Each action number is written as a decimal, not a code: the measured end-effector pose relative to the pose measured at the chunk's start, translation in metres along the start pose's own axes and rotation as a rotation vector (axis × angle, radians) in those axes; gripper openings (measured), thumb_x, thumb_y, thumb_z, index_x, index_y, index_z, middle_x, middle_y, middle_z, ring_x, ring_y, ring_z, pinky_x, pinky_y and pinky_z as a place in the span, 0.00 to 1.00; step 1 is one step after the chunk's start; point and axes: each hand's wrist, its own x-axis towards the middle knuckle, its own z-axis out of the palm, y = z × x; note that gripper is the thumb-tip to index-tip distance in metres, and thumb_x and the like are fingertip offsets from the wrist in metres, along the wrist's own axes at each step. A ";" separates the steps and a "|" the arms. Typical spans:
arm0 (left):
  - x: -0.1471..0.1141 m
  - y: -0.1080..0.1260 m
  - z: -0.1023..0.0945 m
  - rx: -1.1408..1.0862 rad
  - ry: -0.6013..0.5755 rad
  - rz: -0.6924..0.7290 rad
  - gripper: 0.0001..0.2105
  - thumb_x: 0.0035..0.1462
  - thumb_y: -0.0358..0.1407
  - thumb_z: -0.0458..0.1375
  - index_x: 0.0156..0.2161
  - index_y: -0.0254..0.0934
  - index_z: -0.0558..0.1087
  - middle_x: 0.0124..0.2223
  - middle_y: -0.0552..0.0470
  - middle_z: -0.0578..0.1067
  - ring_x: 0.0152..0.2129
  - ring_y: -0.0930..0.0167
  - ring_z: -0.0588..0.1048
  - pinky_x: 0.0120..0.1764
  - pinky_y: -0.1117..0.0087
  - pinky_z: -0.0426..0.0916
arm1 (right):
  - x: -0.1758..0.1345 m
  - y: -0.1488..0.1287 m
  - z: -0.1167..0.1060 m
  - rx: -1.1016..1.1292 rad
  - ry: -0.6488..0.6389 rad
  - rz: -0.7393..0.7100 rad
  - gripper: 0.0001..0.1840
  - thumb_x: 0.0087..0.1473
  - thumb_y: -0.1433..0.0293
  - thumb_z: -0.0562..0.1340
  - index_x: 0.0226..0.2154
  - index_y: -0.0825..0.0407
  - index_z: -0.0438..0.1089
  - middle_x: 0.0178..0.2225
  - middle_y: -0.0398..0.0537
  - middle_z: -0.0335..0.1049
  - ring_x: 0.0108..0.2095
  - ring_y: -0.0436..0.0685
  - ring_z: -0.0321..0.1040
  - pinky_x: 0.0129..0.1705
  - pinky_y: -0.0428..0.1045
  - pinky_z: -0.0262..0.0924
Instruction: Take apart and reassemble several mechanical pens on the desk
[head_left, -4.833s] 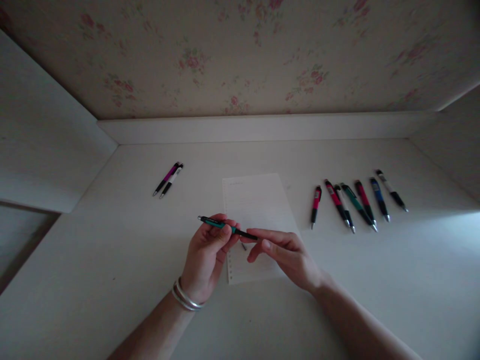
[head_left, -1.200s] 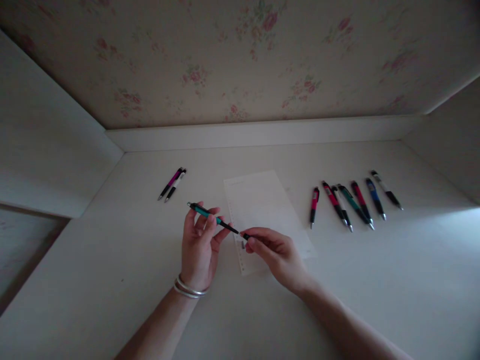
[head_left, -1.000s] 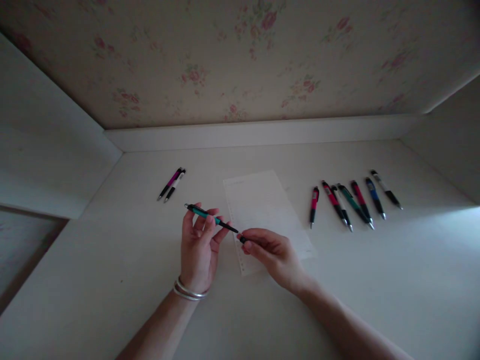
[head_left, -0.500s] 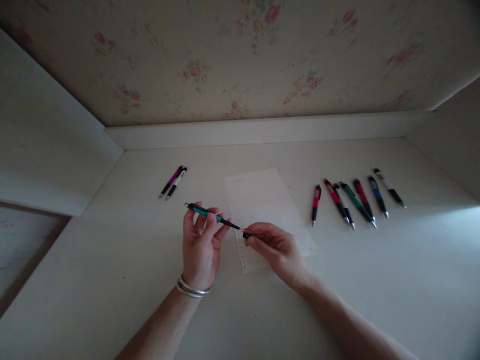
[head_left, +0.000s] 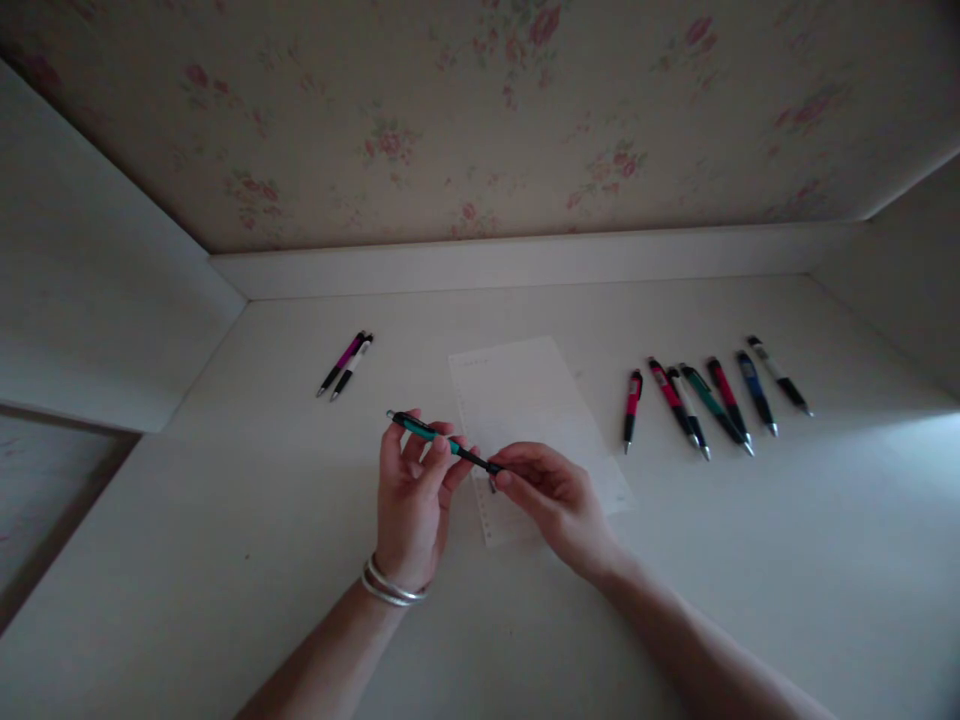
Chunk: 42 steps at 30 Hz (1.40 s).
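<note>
My left hand (head_left: 411, 505), palm up, is closed around a teal and black ballpoint pen (head_left: 418, 427). The pen slants down to the right, its clicker end at the upper left. Between the thumb and fingertips of my right hand (head_left: 559, 505) is a small black pen part (head_left: 494, 468), mostly hidden. The pen's narrow black front end meets this part at the right fingertips; whether it goes inside cannot be made out. Beneath both hands lies a white sheet of paper (head_left: 525, 390) with holes along its left edge.
A purple pen (head_left: 343, 360) and a white pen (head_left: 352, 367) lie together on the left of the white table (head_left: 247, 480). Several pens rest on the right, among them a red pen (head_left: 632, 410), a teal pen (head_left: 709, 398) and a blue pen (head_left: 754, 390). A flowered wall (head_left: 315, 120) rises behind.
My left hand has moved slightly right and down with the teal pen, closing the gap between its front end and the black part. The right hand has hardly moved.
</note>
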 end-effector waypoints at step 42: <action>0.001 -0.003 -0.008 0.119 0.022 -0.102 0.13 0.49 0.34 0.70 0.39 0.37 0.74 0.35 0.54 0.79 0.27 0.77 0.77 0.35 0.77 0.72 | 0.004 -0.002 -0.012 -1.158 -0.200 -0.377 0.09 0.62 0.73 0.60 0.36 0.50 0.77 0.35 0.51 0.74 0.37 0.59 0.68 0.40 0.53 0.65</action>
